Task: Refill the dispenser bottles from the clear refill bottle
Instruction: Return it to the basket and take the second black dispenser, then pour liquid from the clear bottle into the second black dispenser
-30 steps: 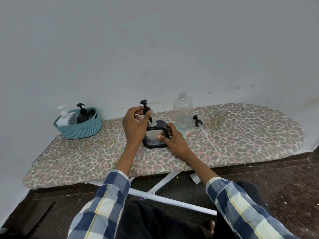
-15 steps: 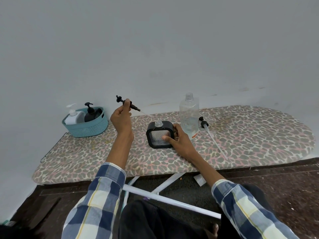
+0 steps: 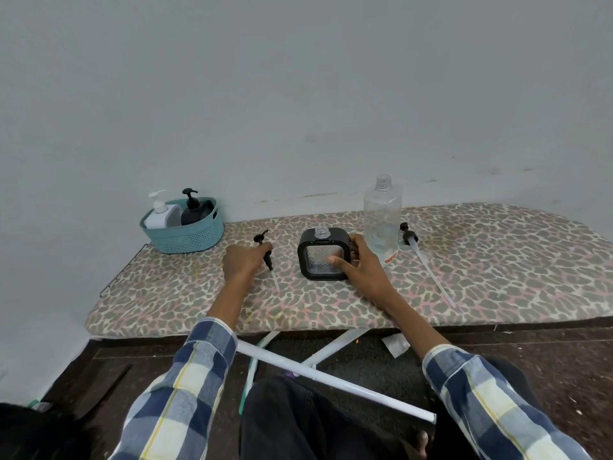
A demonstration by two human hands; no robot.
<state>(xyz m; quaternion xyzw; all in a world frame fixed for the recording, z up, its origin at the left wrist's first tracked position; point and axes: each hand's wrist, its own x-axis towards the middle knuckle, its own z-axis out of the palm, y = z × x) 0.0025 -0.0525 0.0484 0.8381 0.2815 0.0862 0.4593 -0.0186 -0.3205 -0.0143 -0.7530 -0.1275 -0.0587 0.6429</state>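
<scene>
A plain pale grey wall [image 3: 298,94] fills the upper half of the view, scuffed faintly just above the ironing board [image 3: 497,260] that stands against it. The board wears a leopard-print cover in grey, cream and pink; its white metal legs [image 3: 331,383] cross beneath it over a dark brown floor [image 3: 547,353], where a scrap of white paper [image 3: 394,345] lies under the board's near edge.

At the board's far left corner sits a teal woven basket [image 3: 185,237], holding a white pump bottle [image 3: 162,212] and a black pump bottle [image 3: 194,210] side by side, both upright. Near the middle of the board, against its wall side, the clear refill bottle [image 3: 381,220] stands upright with its cap off (partly filled, though the level is hard to read). Just left of it stands the square black dispenser bottle [image 3: 323,257], neck open. The right hand [image 3: 361,267] grips this bottle's right side, thumb pressed on the frosted front panel.

Left of the dispenser, the left hand [image 3: 242,263] is closed around a black pump head [image 3: 265,250] whose clear tube slants down to the board cover. Another pump with a long tube [image 3: 428,267] lies flat on the board, right of the refill bottle.
</scene>
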